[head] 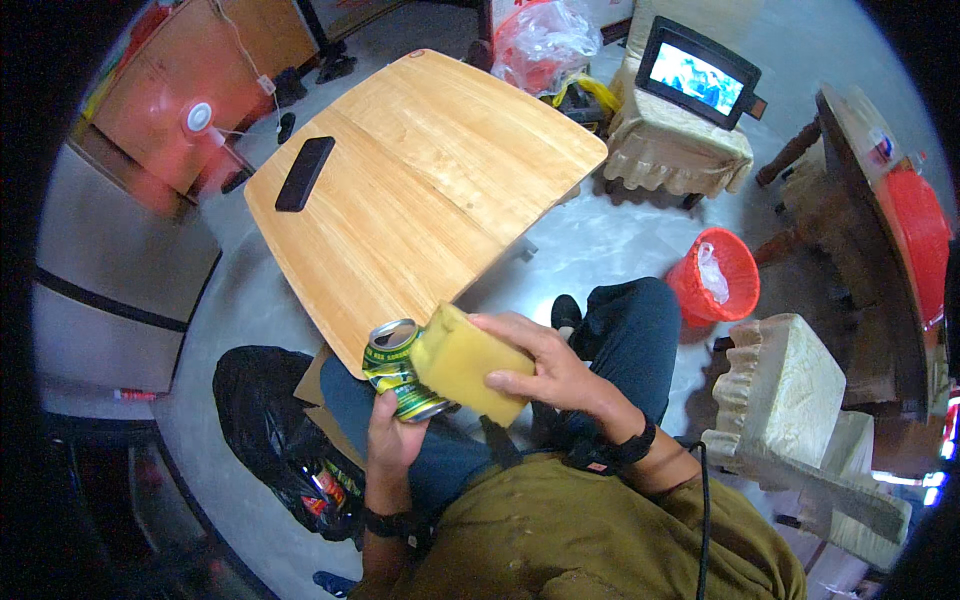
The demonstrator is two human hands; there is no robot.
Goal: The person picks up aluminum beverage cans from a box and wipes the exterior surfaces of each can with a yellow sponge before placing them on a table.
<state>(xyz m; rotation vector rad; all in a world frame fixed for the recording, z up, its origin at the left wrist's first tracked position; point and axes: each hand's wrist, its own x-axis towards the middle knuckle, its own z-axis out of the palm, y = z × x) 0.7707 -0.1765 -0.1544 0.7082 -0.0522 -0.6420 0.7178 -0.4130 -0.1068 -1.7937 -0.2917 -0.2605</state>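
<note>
My left hand [397, 435] grips the lower end of a dented green and yellow aluminium drink can [391, 369], its top tilted up and away from me. In my right hand [551, 367] is a thick yellow sponge [469, 364], held between thumb and fingers. The sponge lies against the can's right side, or just in front of it. Both are above my lap, at the near corner of a light wooden folding table [435, 172]. The can's opening shows at its top; part of its body is hidden by the sponge.
A black phone [304, 174] lies on the table. On the floor at left, a black plastic bag [262, 427] holds cans. At right stand a red waste bin [712, 277] and a cloth-covered stool [787, 390]. A lit tablet [697, 75] rests on a covered chair beyond the table.
</note>
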